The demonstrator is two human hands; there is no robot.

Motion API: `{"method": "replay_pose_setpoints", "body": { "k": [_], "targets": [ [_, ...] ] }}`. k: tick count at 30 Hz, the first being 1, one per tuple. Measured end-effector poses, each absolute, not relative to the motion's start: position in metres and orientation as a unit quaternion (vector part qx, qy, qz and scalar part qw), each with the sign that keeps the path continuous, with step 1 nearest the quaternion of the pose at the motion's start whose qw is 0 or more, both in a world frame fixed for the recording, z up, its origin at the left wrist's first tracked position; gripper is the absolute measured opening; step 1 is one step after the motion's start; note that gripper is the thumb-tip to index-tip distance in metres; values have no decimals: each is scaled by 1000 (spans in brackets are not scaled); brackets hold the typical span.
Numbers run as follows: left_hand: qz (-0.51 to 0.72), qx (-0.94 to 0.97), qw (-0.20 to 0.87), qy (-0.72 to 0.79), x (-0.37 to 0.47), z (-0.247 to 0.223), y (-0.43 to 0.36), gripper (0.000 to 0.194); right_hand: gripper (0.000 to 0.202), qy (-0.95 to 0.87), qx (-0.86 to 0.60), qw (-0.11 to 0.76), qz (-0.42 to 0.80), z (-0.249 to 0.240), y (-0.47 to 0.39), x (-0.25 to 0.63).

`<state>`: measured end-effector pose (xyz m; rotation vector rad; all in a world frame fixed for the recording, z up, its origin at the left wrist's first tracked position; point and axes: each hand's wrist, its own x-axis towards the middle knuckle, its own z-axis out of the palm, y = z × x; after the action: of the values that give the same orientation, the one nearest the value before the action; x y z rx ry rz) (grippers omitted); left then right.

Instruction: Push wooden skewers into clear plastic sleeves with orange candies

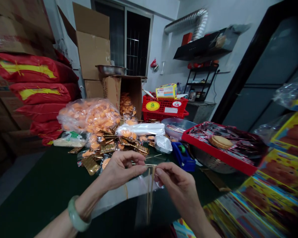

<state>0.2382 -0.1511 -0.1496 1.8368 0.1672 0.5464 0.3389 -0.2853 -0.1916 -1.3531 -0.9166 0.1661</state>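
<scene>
Over the dark green table, my left hand (125, 168) pinches one upper side of a narrow clear plastic bag (142, 208). The fingertips of my right hand (177, 181) are closed on the other upper side. Inside the hanging bag, a few thin, light brown sticks (149, 195) stand nearly upright. A short pale strip runs across the top between both hands; whether it is another stick or the bag's edge I cannot tell. Under my left wrist lie flat clear bags (111, 200). Gold-wrapped packets (90, 164) are just beyond my left hand.
A blue tape dispenser (182, 157), foil tray (163, 144) and red tray of packets (221, 155) with round biscuits (221, 142) stand beyond. Bagged orange pieces (89, 114) and a red basket (164, 105) are at the back. Yellow printed packs (270, 198) line the right side.
</scene>
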Motion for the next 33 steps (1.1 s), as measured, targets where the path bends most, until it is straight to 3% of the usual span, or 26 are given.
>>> {"method": "replay_pose_setpoints", "body": {
  "k": [20,33],
  "targets": [
    [228,721,652,48,235,-169,-142,20,13,-418,-515,740,112,-203,-273,333],
    [205,744,636,13,232,-168,-140,13,11,-455,-445,756,154,-208,-270,339]
  ]
}}
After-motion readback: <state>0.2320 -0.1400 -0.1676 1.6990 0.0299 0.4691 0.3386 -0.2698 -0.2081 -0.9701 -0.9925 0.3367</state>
